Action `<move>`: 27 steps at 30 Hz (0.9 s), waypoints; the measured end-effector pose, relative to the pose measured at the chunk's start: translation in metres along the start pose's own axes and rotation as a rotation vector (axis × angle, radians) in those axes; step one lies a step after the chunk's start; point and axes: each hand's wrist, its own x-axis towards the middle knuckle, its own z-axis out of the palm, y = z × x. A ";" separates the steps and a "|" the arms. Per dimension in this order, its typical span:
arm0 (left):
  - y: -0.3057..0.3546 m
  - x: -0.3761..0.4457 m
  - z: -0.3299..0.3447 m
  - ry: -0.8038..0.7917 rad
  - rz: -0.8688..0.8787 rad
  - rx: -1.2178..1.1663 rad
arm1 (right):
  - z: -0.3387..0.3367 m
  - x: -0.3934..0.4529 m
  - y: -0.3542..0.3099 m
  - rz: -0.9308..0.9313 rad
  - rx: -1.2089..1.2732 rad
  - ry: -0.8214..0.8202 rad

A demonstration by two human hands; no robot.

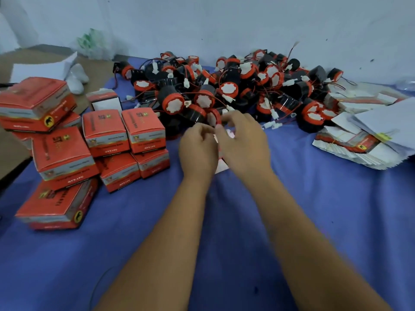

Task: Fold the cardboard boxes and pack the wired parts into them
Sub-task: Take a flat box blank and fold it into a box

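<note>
We see a flat cardboard box pinched between the left hand and right hand, fingers curled on it, just above the blue tabletop at its middle. Just beyond lies the heap of wired parts. Folded red boxes stack at the left; flat box blanks pile at the right.

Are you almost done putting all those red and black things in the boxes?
Not yet. A stack of closed red boxes on the left looks done. The left hand and right hand are working on one box, mostly hidden. A big pile of wired parts and a stack of flat boxes remain.
</note>
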 end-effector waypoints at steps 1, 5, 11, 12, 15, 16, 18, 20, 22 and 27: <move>0.000 0.000 0.005 -0.006 0.002 0.096 | -0.006 -0.002 0.019 0.103 -0.036 -0.045; -0.001 -0.004 0.016 -0.141 0.045 0.519 | -0.019 -0.014 0.066 0.246 -0.063 -0.257; -0.001 -0.006 0.015 -0.253 0.191 0.375 | -0.026 -0.005 0.073 0.467 0.305 -0.145; 0.000 -0.007 0.015 -0.275 0.168 0.244 | -0.030 -0.004 0.075 0.500 0.372 -0.138; 0.004 -0.009 0.017 -0.316 0.080 -0.119 | -0.042 -0.005 0.078 0.556 0.661 -0.224; 0.006 -0.009 0.017 -0.284 0.083 -0.147 | -0.042 -0.006 0.076 0.543 0.754 -0.224; 0.010 -0.006 0.015 -0.142 0.150 -0.121 | -0.036 -0.007 0.071 0.434 0.854 -0.030; 0.011 -0.003 0.011 -0.012 0.164 -0.154 | -0.029 -0.005 0.064 0.257 0.834 0.289; 0.014 -0.003 0.006 0.012 0.109 -0.276 | -0.024 -0.006 0.055 0.159 0.808 0.415; 0.025 -0.011 -0.003 -0.136 0.203 -0.589 | -0.012 -0.012 0.051 0.100 0.611 0.175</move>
